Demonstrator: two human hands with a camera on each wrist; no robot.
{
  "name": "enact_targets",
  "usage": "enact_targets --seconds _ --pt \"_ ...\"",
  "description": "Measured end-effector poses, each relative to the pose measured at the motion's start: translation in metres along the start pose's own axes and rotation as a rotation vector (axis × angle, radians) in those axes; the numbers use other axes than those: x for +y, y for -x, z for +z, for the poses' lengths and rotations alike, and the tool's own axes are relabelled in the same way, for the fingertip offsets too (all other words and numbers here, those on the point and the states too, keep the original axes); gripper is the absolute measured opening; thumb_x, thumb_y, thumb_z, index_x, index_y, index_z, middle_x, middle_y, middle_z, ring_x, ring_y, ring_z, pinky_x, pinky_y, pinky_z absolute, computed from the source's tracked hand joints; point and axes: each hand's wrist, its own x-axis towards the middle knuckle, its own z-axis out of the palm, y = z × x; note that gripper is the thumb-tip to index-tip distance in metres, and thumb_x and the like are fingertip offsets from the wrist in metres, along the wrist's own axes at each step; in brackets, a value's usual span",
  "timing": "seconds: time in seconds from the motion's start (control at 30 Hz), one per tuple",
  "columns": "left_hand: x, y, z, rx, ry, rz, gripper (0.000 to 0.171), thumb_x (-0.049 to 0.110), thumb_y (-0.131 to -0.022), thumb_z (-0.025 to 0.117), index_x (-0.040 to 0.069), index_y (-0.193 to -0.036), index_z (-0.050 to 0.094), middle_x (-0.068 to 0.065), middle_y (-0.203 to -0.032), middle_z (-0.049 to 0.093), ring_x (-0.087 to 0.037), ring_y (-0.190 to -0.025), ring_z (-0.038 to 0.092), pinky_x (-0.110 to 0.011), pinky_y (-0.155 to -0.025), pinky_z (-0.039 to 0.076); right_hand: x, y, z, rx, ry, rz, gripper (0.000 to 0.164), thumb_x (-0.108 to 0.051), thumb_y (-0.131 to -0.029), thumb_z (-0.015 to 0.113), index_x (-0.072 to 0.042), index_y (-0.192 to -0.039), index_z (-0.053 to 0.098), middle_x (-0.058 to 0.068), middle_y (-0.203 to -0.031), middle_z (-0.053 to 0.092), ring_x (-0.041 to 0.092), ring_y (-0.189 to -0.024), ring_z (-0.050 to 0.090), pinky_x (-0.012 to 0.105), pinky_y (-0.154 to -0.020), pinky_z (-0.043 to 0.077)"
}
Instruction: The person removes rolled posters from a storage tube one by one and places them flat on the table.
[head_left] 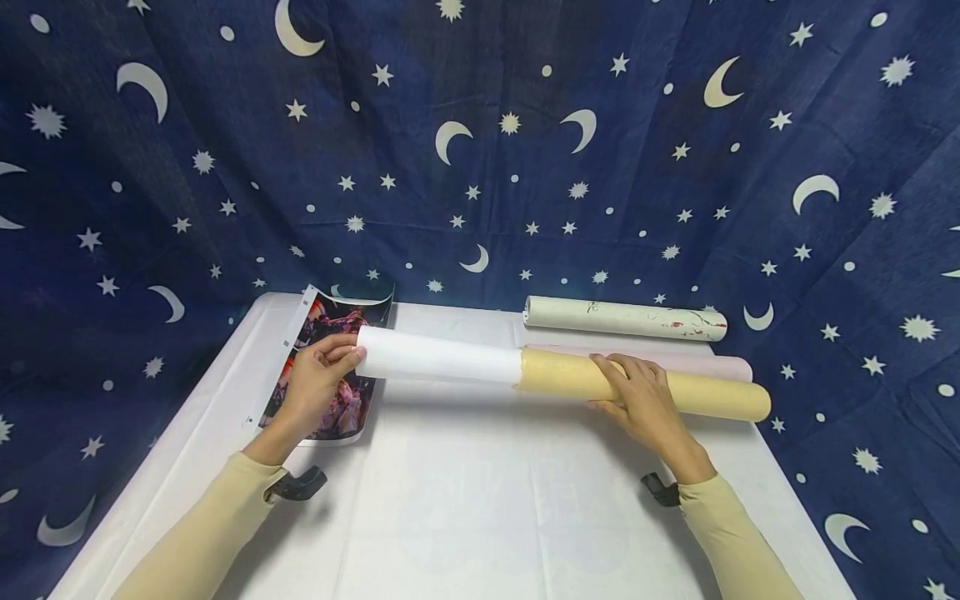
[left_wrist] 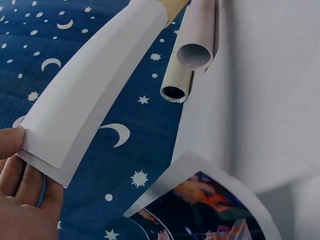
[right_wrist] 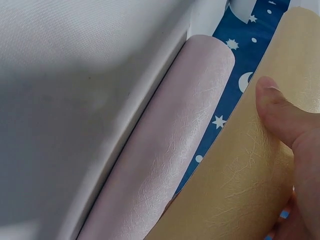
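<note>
My left hand (head_left: 315, 383) pinches the near end of a curled white paper sheet (head_left: 442, 356), thumb on one face and fingers on the other. The sheet's far end runs into the open end of a yellow textured roll (head_left: 555, 372), and how deep it reaches is hidden. My right hand (head_left: 647, 404) grips that roll around its middle. In the left wrist view the white sheet (left_wrist: 95, 85) shows overlapping layers at its edge. From the right wrist, the thumb lies along the yellow roll (right_wrist: 235, 170). Both the sheet and the roll appear held above the table.
Behind the yellow roll lies a pink roll (head_left: 720, 367), and farther back a cream roll (head_left: 622, 318) with a floral print. A curling dark printed sheet (head_left: 348, 412) lies at the left of the white-covered table (head_left: 480, 500). A blue star-patterned cloth (head_left: 480, 100) hangs behind.
</note>
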Motion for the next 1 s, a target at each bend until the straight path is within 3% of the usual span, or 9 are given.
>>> enact_targets --seconds 0.23,0.47,0.6,0.77,1.0 --pt "0.004 0.000 -0.010 0.016 0.021 -0.008 0.030 0.017 -0.093 0.068 0.000 -0.116 0.061 0.020 -0.088 0.071 0.004 -0.084 0.065 -0.011 -0.071 0.053 0.004 0.002 -0.002 -0.001 0.005 0.008 0.078 -0.037 -0.074 0.083 -0.020 -0.142 0.049 0.016 -0.127 0.057 0.041 -0.116 0.053 0.062 -0.100 0.032" --pt "0.005 0.000 -0.022 0.045 -0.033 0.019 0.032 0.018 -0.094 0.067 -0.001 -0.119 0.061 0.023 -0.091 0.070 0.004 -0.091 0.065 -0.010 -0.077 0.053 0.004 0.003 -0.004 -0.011 0.014 0.021 0.077 -0.039 -0.075 0.081 -0.021 -0.142 0.049 0.016 -0.129 0.056 0.042 -0.118 0.052 0.063 -0.100 0.032" --pt "0.004 0.000 -0.025 0.055 -0.051 0.010 0.028 0.021 -0.094 0.067 0.004 -0.116 0.063 0.024 -0.090 0.069 0.005 -0.089 0.065 -0.010 -0.077 0.052 0.005 0.004 -0.005 -0.009 0.011 0.024 0.077 -0.038 -0.075 0.082 -0.020 -0.142 0.049 0.016 -0.128 0.056 0.041 -0.118 0.051 0.063 -0.099 0.032" --pt "0.003 -0.001 -0.029 0.060 -0.026 0.014 0.019 0.021 -0.093 0.068 0.012 -0.109 0.064 0.022 -0.089 0.070 0.005 -0.089 0.064 -0.008 -0.079 0.051 0.006 0.005 -0.006 -0.009 0.012 0.034 0.078 -0.038 -0.075 0.082 -0.020 -0.143 0.048 0.016 -0.129 0.056 0.040 -0.120 0.051 0.062 -0.099 0.032" --pt "0.002 0.000 -0.036 0.107 0.062 0.042 0.016 0.018 -0.092 0.069 0.014 -0.107 0.066 0.019 -0.089 0.072 0.002 -0.090 0.064 -0.008 -0.079 0.050 0.012 0.008 -0.007 -0.005 0.012 0.053 0.079 -0.035 -0.074 0.083 -0.019 -0.143 0.048 0.017 -0.128 0.057 0.039 -0.119 0.051 0.061 -0.098 0.032"
